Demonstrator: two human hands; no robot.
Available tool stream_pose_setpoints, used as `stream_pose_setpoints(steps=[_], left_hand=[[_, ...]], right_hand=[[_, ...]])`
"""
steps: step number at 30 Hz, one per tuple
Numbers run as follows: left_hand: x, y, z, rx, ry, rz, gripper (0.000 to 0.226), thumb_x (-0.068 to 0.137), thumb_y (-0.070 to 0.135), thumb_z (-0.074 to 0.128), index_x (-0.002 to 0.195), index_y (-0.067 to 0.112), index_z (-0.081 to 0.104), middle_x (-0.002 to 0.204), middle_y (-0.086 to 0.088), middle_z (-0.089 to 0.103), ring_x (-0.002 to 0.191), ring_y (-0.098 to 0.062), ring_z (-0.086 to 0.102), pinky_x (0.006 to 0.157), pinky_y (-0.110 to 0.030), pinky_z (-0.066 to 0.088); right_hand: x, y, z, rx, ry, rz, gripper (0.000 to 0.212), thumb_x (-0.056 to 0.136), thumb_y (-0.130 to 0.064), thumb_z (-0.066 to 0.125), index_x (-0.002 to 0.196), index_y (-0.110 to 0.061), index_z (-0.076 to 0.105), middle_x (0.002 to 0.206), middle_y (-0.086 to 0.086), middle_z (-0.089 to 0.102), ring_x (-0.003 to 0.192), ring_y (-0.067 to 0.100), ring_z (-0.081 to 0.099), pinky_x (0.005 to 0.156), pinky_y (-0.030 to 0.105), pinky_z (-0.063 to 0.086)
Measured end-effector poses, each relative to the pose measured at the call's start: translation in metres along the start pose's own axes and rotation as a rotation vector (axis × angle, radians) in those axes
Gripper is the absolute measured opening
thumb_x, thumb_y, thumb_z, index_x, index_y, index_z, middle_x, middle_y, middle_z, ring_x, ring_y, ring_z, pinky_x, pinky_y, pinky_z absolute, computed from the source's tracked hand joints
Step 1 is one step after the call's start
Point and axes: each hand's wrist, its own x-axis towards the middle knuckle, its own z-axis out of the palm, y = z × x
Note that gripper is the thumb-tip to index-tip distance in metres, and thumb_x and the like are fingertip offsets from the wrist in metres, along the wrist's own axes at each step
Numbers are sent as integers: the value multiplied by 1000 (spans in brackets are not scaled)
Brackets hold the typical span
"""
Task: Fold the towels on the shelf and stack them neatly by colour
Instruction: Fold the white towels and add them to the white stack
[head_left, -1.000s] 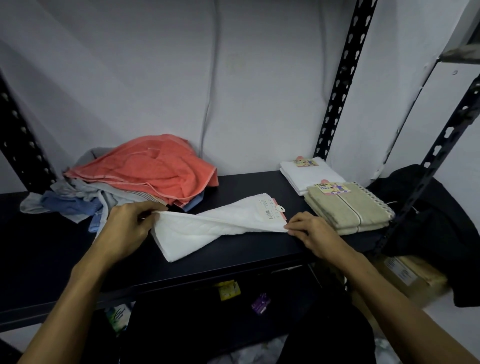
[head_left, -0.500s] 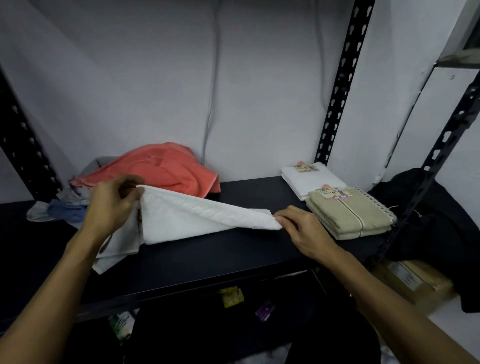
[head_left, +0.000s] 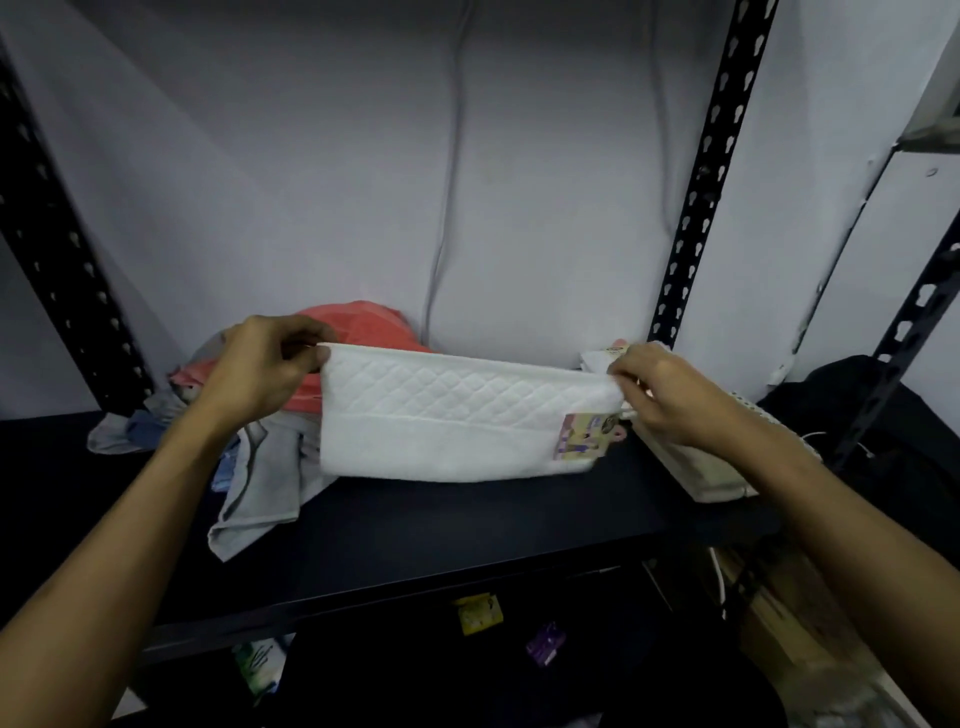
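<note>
Two hands hold a white quilted towel (head_left: 457, 421) taut above a dark shelf (head_left: 467, 535).

Head view: the left hand (head_left: 260, 374) and right hand (head_left: 670, 395) each pinch an upper corner in a closed grip; a coral towel (head_left: 358, 317) tops the unfolded heap behind, and a folded beige towel (head_left: 711, 473) lies right.

A black garment (head_left: 852, 415) is hanging at three o'clock; a cardboard box (head_left: 789, 623) is sitting at four; a grey cable (head_left: 451, 208) is running down the wall at twelve.

Dim, cool light, deep shadow under the shelf (head_left: 467, 540), slight blur, wide-angle bending at edges.
</note>
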Motion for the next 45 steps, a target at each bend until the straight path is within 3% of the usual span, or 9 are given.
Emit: stream_pose_setpoints(steps=[2,4,9,14,24,31,37,41,45], left_hand=[[1,5,-3,-85,-16,-2,23,90,3,72,100,24,73,86,20,73,79,3,72,74,-2,50],[2,8,-2,-192,-19,-27,20,88,4,75,103,18,75,91,9,76,84,-5,75,79,-10,55],[4,9,8,-289,-9,-79,22,87,6,76,109,10,77,96,-2,78,87,-14,76,85,-27,58],[10,9,16,-254,-14,-112,18,86,3,77,97,17,77,91,2,77,81,-12,76,73,-13,58],[32,33,23,-148,90,1,17,84,8,80,99,16,79,84,15,73,80,-3,73,86,-27,58],[24,37,19,-106,117,90,21,84,11,81,94,29,78,77,29,70,82,5,70,82,-17,57],[-37,56,37,-22,-21,402,16,85,9,77,97,20,81,88,14,77,79,4,70,74,-11,52],[-80,58,63,-13,-193,519,19,88,10,71,105,16,77,97,12,75,86,4,66,80,-5,43],[-91,60,80,-23,-211,556,26,86,0,73,109,12,75,100,7,74,89,2,65,83,-2,40]], right_hand=[[9,4,-9,36,144,49,14,98,-4,52,100,-3,67,91,3,54,90,20,46,81,34,40],[16,5,-19,118,222,167,16,100,-6,48,99,-5,65,93,4,54,91,20,46,78,27,34],[22,19,-15,189,178,289,18,103,-10,49,104,-4,66,100,3,58,95,20,52,81,26,34],[28,33,7,104,88,316,17,101,-15,55,102,-5,69,100,9,64,94,27,59,81,36,45],[92,41,43,219,233,649,17,96,6,53,101,10,69,109,22,69,105,36,64,83,35,51],[115,53,59,858,317,863,21,91,13,58,77,1,68,94,25,69,64,27,65,57,31,58],[106,63,83,1380,266,1043,4,93,8,61,97,8,63,101,16,66,80,24,67,55,24,60],[100,66,92,1275,250,1022,32,87,13,65,118,16,56,100,19,64,95,29,68,65,28,63],[99,69,85,1213,305,1030,25,84,14,66,108,19,62,107,25,66,97,35,70,61,30,62]])
